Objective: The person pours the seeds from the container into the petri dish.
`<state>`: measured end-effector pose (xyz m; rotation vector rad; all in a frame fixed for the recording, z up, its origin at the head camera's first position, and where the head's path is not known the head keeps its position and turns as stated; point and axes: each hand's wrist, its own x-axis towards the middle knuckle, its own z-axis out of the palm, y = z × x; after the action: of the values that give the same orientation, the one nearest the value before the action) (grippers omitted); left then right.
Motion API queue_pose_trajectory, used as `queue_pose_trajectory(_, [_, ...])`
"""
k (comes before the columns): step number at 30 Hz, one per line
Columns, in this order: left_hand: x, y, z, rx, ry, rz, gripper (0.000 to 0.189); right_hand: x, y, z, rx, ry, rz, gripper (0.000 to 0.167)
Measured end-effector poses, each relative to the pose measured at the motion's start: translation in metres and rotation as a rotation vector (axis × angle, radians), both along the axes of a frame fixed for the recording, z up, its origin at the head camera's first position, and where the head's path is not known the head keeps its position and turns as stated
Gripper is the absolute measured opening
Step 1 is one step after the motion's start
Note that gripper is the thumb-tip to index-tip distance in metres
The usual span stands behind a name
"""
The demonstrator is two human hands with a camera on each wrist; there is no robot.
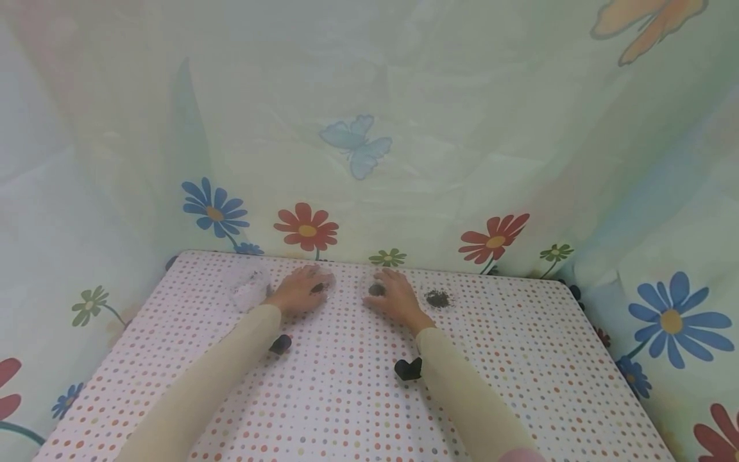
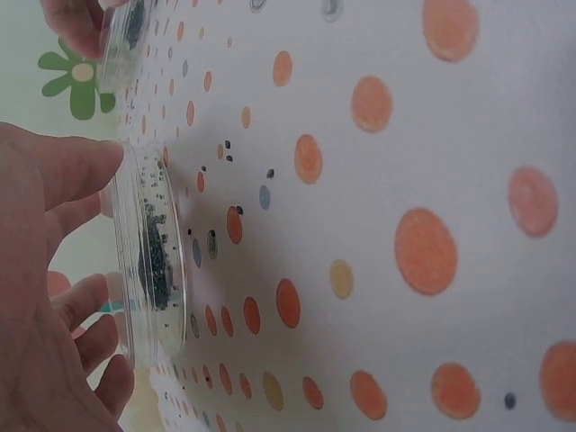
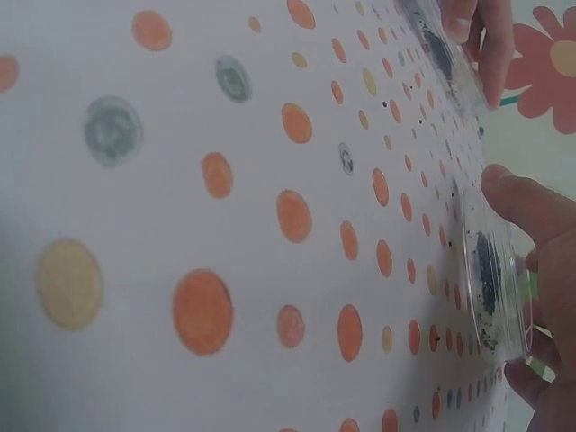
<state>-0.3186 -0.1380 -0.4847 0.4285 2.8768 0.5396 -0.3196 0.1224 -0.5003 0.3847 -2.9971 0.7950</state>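
My left hand [image 1: 300,292] holds a clear round petri dish [image 2: 148,261] by its rim, thumb on one side and fingers on the other. Dark grains [image 2: 157,265] are heaped inside it. To its right, my right hand [image 1: 398,298] grips a second clear petri dish [image 3: 490,279] in the same way, with dark grains [image 3: 487,270] in it too. Both dishes are at the table surface, near its far edge. In the left wrist view, part of the right hand [image 2: 72,27] shows at the top; the right wrist view shows the left hand's fingers [image 3: 493,49].
A pile of dark grains [image 1: 437,298] lies right of the right hand. Left of the left hand is a clear round dish or lid [image 1: 248,290] with dark specks. Stray grains dot the dotted tabletop [image 1: 335,398]. A flowered curtain [image 1: 369,83] hangs behind the table.
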Motion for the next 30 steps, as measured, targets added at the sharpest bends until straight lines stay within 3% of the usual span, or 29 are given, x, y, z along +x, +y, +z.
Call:
queue_pose_trajectory(10, [-0.0024,-0.0012,-0.0046,0.004,0.006,0.011,0.051,0.0010,-0.0030,-0.0017,-0.026,0.035,0.020,0.067])
queue_pose_trajectory(23, [-0.0007,-0.0002,-0.0019,0.002,0.001,0.007,0.052,0.0036,-0.0048,-0.0007,-0.016,0.007,0.019,0.072])
queue_pose_trajectory(30, [-0.0016,-0.0008,-0.0015,-0.002,0.001,0.000,0.052,0.0056,-0.0048,0.0039,-0.028,0.041,0.020,0.074])
